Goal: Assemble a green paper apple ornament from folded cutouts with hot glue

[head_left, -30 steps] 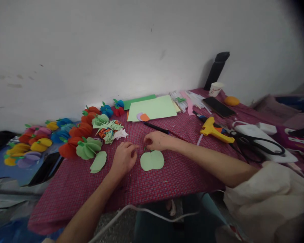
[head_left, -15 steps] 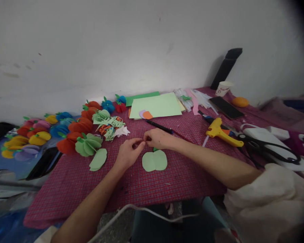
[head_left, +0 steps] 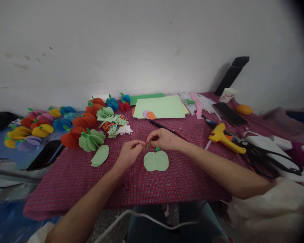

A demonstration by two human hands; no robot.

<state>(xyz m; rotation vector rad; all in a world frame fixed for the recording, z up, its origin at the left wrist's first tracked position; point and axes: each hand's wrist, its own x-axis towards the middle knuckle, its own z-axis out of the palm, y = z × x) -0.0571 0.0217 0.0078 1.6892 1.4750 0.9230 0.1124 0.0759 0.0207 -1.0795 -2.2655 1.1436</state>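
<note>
Above the light-green cut paper shape (head_left: 156, 161), which lies flat with a crease down its middle, my two hands meet. A small green paper piece (head_left: 147, 146) shows at the fingertips of my right hand (head_left: 160, 139), pinched there. My left hand (head_left: 130, 152) has thumb and forefinger closed against the same small piece, though the fingers hide most of it. Another dark-green bit of paper (head_left: 157, 149) touches the top of the creased shape. To the left lies a stack of folded light-green paper shapes (head_left: 100, 155), beside a light-green paper pumpkin (head_left: 91, 139).
Colourful paper pumpkins (head_left: 84, 120) crowd the left side, near paper scraps (head_left: 114, 126). Paper sheets (head_left: 160, 107) and a black pen (head_left: 159, 125) lie behind my hands. Rightward are a yellow glue gun (head_left: 224, 138), black-handled scissors (head_left: 271, 157), a phone (head_left: 230, 114) and a paper cup (head_left: 228, 95).
My fingertips have drawn slightly apart, and the small green piece now shows between them. The dark-green bit by the creased shape is more exposed. The whole view has shifted slightly.
</note>
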